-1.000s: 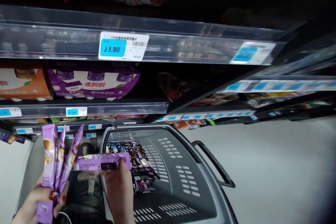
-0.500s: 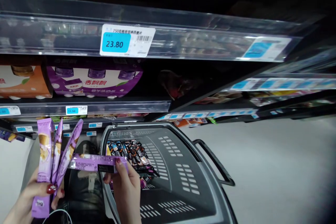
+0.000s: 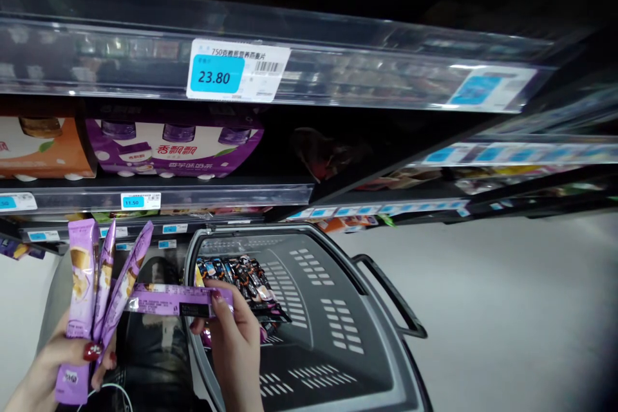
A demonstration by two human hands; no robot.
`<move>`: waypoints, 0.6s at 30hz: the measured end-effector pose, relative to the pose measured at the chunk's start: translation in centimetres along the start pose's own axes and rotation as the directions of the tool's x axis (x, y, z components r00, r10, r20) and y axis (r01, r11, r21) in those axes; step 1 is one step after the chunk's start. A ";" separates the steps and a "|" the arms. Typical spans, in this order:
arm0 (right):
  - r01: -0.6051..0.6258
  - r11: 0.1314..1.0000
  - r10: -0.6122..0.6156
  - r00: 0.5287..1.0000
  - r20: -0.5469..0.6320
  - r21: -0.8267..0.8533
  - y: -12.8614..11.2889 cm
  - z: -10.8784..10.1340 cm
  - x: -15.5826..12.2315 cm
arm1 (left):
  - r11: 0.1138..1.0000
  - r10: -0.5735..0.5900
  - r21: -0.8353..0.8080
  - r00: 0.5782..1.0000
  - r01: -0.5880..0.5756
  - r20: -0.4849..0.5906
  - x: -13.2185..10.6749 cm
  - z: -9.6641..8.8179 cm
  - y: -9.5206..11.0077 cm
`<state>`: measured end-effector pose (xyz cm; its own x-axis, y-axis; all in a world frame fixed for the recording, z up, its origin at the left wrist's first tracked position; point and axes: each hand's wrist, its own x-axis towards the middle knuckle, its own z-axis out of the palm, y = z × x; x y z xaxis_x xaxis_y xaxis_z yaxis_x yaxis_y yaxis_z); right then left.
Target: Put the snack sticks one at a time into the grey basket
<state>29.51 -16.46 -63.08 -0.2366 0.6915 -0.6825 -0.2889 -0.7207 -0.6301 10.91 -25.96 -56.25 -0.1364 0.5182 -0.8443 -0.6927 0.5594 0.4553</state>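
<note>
Lying level, purple packet points left-right.

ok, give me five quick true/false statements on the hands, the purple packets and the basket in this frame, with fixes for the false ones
1. The left hand holds a fan of upright purple packets. True.
2. The right hand holds nothing. False: it pinches a single purple packet, held level.
3. The grey basket holds no goods. False: dark snack packets lie at its near-left side.
4. The upper shelf's price tag reads 23.80. True.
5. The purple multipack box lies inside the basket. False: it stands on the shelf under that tag, beside an orange box.
</note>
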 end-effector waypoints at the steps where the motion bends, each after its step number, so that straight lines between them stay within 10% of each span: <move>1: 0.004 1.000 -0.004 1.000 0.006 -0.004 0.0 0.0 0.0 | 1.000 -0.003 -0.003 1.000 0.003 -0.002 -0.1 -0.1 0.0; 9: 0.049 0.995 -0.049 0.999 0.004 -0.088 0.1 -0.6 0.0 | 1.000 -0.005 0.006 0.999 0.006 -0.033 -0.5 -0.1 -0.4; 14: 0.064 0.952 -0.134 0.967 -0.218 -0.299 -5.2 -6.5 2.5 | 0.998 0.008 0.063 0.995 -0.001 -0.096 -0.9 -0.3 -0.9; 18: -0.083 0.821 0.059 0.996 -0.060 -0.565 -7.0 -11.9 5.0 | 0.999 0.043 0.024 0.992 -0.040 -0.120 -1.2 -1.8 -0.8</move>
<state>41.39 -8.48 -66.47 -0.1975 0.6436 -0.7395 0.3064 -0.6760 -0.6702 10.34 -28.12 -56.12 -0.2495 0.4605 -0.8519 -0.6692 0.5538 0.4954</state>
